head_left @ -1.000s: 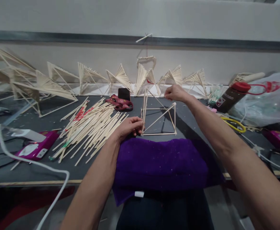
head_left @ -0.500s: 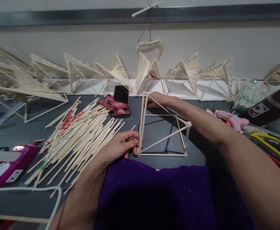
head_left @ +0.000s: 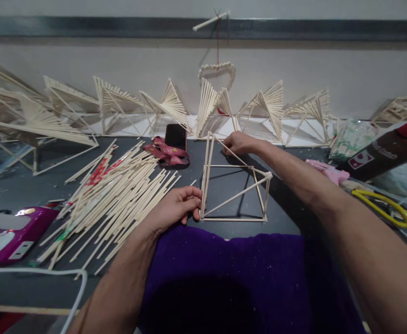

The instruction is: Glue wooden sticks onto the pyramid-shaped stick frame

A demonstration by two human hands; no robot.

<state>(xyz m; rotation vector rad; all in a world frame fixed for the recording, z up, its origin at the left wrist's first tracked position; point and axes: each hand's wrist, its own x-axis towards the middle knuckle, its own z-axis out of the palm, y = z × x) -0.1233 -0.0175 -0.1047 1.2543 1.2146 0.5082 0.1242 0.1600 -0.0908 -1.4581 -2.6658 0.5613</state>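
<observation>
Wooden stick frame on the surface, in the grip of the left hand

Open framework of pale sticks just beyond a folded purple cloth, with a rectangular base, a tall peak at the left, a lower joint at the right, and one stick sloping down from peak to joint. Bent fingers and thumb of the left hand closed on the foot of the near left post. Right hand stretched past the far side of the frame, low, with fingers curled downward; impossible to tell whether anything is pinched there, or whether in contact with the frame.

To the left, a spread of loose sticks, some in red-printed wrapping, then a magenta power strip and a white cable. Beyond the loose sticks, a red lanyard beside a dark smartphone. To the right, a pink glue gun, a yellow loop and a tilted dark bottle with a red cap. Along the wall, a row of twisted stick models, with a heart-shaped ornament hanging above on a red string.
</observation>
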